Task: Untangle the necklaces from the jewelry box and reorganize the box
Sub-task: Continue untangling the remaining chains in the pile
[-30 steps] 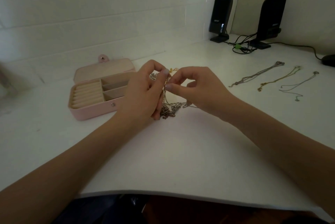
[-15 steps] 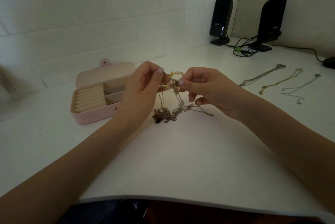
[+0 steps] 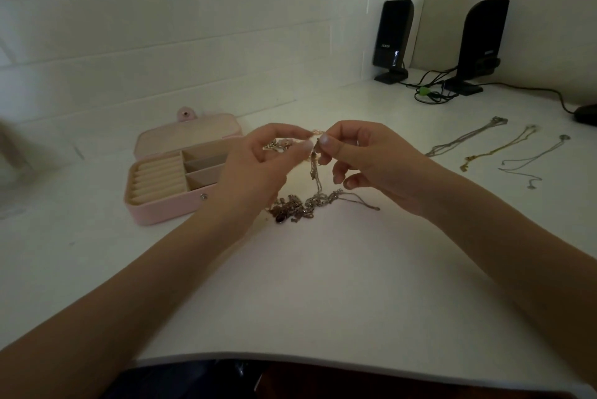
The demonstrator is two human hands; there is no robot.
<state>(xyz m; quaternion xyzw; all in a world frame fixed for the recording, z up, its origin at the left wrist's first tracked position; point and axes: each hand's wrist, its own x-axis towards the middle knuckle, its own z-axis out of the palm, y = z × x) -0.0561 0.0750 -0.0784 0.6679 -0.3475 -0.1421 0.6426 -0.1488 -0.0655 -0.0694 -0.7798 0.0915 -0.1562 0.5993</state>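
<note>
Necklaces are the whole business on this white desk (image 3: 323,285), which carries everything else. Two black speakers (image 3: 392,40) with their cables stand at the far right corner, well apart from the work. Next in size, the pink jewelry box (image 3: 168,208) lies open to the left, lid thrown back, its ring rolls and three small compartments bare, probably emptied so its contents could be sorted.

Between the box and the person's arms, the left hand (image 3: 255,166) and the right hand (image 3: 365,159) are raised just above the desk, close together. The fingers of each pinch the tangled necklaces (image 3: 310,201) at their top, thumb against forefinger, the other fingers loosely curled. Holding the knot up like this seems meant to let the chains hang and show where they cross. From the pinch a thin silvery strand drops to a heap of dull links and a dark red stone resting on the desk; a rosy gold piece shows by the left thumb.

Off to the right, three freed chains (image 3: 497,150) lie stretched side by side, apart from one another, presumably so they cannot knot again.
</note>
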